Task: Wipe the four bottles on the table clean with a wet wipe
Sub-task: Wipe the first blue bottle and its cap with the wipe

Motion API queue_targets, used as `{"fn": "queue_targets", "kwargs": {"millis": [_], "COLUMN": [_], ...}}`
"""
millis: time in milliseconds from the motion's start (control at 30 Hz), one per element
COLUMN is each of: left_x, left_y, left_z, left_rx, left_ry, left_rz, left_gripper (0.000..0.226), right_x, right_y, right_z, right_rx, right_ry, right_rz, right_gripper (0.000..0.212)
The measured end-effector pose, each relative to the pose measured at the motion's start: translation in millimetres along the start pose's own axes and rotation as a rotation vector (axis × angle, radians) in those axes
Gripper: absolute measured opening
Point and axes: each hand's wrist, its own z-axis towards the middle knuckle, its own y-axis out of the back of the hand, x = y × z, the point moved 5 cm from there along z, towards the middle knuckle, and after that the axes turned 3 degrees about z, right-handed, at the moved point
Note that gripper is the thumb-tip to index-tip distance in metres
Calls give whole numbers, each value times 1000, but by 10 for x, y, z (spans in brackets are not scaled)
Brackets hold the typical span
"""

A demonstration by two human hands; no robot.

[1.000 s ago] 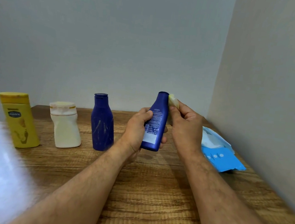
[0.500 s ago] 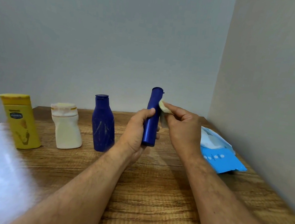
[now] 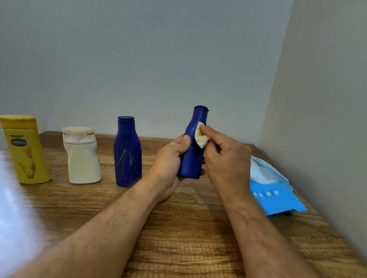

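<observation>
Desk: a wooden desk (image 3: 189,242) with brown grain fills the lower half of the frame; a bright glare lies on its lower left part.
Room: two plain pale walls meet in a corner at the upper right of the frame; a strip of window shows at the far left edge.
Edges: the back edge of the desk touches the rear wall, the right edge runs along the side wall. The wide front part of the desk, under the forearms, carries nothing.
Yellow bottle: the yellow bottle (image 3: 24,150) stands upright at the left, flat-sided plastic with a dark label and a stained cap.
White bottle: the white bottle (image 3: 81,155) stands just right of it, cream plastic with a bent waist and orange marks on the cap.
Standing blue bottle: the standing blue bottle (image 3: 127,153), left of centre, has pale streaks on its body.
Left hand: the left hand (image 3: 168,160) has its grip closed round the lower body of the held blue bottle (image 3: 193,144), upright above the desk at centre, smooth dark plastic.
Right hand: the right hand (image 3: 226,159) pinches a crumpled, yellowish wet wipe (image 3: 200,137) and presses it on the bottle's shoulder.
Wipe pack: a blue wipe pack (image 3: 274,195) lies at the right, near the side wall, open with white tissue showing.
</observation>
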Motion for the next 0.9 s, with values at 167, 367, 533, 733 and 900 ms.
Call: {"fn": "queue_targets", "kwargs": {"millis": [167,367,533,733,900], "left_x": [4,20,18,19,17], "left_y": [87,175,170,153,193], "left_z": [36,93,137,145,173], "left_rx": [-104,-206,-139,-70,-97], "left_ry": [28,31,-68,-197,-230], "left_rz": [-154,-77,178,356,519], "left_gripper": [32,28,41,49,56], "right_x": [-7,-44,-49,-88,-142], "right_y": [-48,-55,32,52,41], "right_z": [-15,-31,21,20,25], "right_rx": [145,189,10,-17,-15], "right_ry": [-16,-133,-177,-227,-265], "right_rz": [-111,-91,-106,-184,-193], "right_gripper": [25,17,23,26,25]}}
